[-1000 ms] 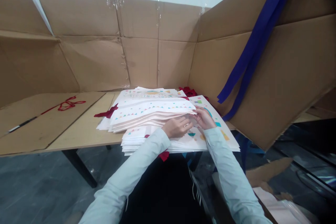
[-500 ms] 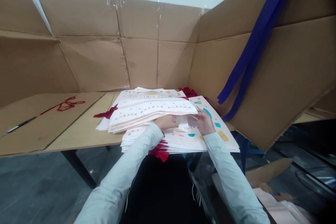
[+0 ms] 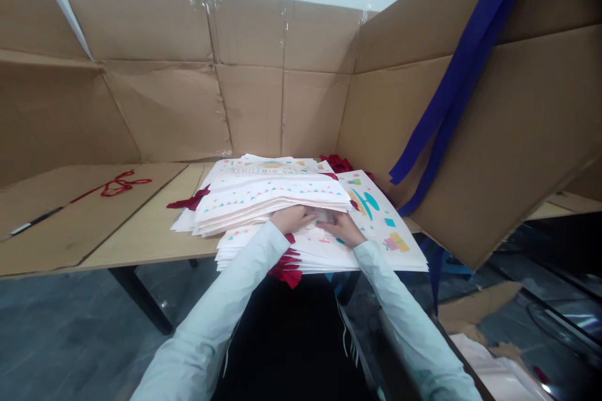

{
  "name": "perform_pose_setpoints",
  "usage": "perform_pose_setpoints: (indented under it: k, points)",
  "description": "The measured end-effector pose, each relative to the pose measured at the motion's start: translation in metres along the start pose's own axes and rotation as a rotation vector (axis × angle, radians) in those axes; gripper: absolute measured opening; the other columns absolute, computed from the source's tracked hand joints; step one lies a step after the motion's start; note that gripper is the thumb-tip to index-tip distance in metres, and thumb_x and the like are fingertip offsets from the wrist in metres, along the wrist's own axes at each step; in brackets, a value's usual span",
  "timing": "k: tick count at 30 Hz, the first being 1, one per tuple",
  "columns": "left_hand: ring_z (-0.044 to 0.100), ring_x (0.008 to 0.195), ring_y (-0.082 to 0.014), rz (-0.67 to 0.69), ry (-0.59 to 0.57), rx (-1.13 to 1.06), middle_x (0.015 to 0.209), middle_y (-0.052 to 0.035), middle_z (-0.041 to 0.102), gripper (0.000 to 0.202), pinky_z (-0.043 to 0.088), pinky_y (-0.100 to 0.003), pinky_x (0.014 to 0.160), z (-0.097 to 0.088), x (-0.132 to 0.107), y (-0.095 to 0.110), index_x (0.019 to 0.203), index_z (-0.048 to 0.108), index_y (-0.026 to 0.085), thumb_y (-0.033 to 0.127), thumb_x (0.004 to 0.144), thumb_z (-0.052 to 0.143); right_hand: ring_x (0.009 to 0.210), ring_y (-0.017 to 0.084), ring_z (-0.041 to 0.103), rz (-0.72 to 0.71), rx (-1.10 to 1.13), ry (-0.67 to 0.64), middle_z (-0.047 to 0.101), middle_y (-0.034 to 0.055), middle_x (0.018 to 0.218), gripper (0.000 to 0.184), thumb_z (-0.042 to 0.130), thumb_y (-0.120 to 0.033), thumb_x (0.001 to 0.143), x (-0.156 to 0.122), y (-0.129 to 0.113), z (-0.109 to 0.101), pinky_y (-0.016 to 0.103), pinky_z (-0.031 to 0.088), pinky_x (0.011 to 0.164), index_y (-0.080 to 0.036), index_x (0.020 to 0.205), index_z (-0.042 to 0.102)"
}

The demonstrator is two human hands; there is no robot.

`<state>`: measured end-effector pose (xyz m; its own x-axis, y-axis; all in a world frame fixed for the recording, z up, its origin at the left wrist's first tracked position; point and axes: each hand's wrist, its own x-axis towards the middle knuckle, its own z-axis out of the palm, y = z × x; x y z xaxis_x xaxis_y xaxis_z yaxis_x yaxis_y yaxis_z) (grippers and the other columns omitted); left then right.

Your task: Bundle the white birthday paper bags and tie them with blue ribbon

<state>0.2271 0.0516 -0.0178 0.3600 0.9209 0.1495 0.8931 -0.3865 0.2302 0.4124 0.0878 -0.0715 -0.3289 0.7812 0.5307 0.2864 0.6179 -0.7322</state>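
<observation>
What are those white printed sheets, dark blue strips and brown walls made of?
The white printed sheets look like thin matte paper with softly curling edges. The dark blue strips hang in soft folds, perhaps crepe paper or cloth, hard to tell. The brown walls look like matte cardboard, creased at folds and joined with clear tape.

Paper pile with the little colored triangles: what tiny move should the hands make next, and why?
Probably a gentle nudge of the triangle-printed paper pile to the right, I think. The left hand and right hand are both right at its front edge, and it sits off to the left of the lower paper stack.
</observation>
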Motion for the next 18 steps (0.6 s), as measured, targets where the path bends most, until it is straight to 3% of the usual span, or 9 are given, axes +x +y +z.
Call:
perform_pose_setpoints:
  k: [3,5,9,12,15,18]
  points:
    - [0.054,0.108,-0.0223,0.149,0.046,-0.014,0.118,-0.0083,0.058,0.063,0.039,-0.030,0.095,0.002,-0.002,-0.001,0.122,0.051,0.018,0.058,0.073,0.052,0.116,0.026,0.045,-0.034,-0.110,0.076,0.062,0.0059,0.106,0.036,0.068,-0.035,0.065,0.007,0.005,0.006,0.044,0.024,0.106,-0.022,0.099,0.064]
    - [0.049,0.114,-0.0205,0.221,0.093,0.010,0.127,-0.0066,0.051,0.063,0.038,-0.028,0.097,0.004,-0.003,-0.001,0.129,0.041,0.021,0.049,0.074,0.056,0.114,0.026,0.047,-0.033,-0.116,0.123,0.063,0.0059,0.102,0.030,0.066,-0.036,0.067,0.011,0.003,0.008,0.044,0.024,0.106,-0.022,0.094,0.065]
    - [0.057,0.104,-0.0189,0.066,0.202,0.222,0.115,-0.0087,0.059,0.039,0.042,-0.031,0.092,0.006,-0.003,0.003,0.126,0.045,0.023,0.020,0.088,0.035,0.112,0.024,0.049,0.055,0.046,0.187,0.062,0.0057,0.108,0.032,0.061,-0.037,0.071,0.011,-0.004,0.002,0.041,0.028,0.104,-0.021,0.099,0.063]
    - [0.061,0.095,-0.0197,0.019,0.219,0.276,0.105,-0.0096,0.064,0.037,0.044,-0.031,0.087,0.007,-0.002,0.007,0.119,0.052,0.022,0.026,0.091,0.029,0.111,0.023,0.050,0.129,0.215,0.086,0.060,0.0048,0.111,0.040,0.063,-0.036,0.070,0.004,-0.002,-0.010,0.042,0.034,0.101,-0.021,0.107,0.060]
    - [0.061,0.094,-0.0201,-0.009,0.221,0.246,0.103,-0.0105,0.064,0.042,0.044,-0.030,0.086,0.006,-0.002,0.009,0.119,0.053,0.020,0.034,0.092,0.023,0.117,0.024,0.046,0.061,0.147,-0.054,0.061,0.0019,0.110,0.052,0.072,-0.031,0.059,0.000,0.005,-0.018,0.045,0.029,0.104,-0.025,0.109,0.059]
    - [0.061,0.096,-0.0192,-0.024,0.197,0.177,0.106,-0.0102,0.064,0.044,0.043,-0.030,0.088,0.004,-0.003,0.009,0.119,0.053,0.021,0.035,0.093,0.021,0.120,0.025,0.043,0.016,-0.031,0.016,0.062,0.0010,0.108,0.046,0.074,-0.028,0.056,0.005,0.012,-0.016,0.047,0.023,0.107,-0.026,0.101,0.064]
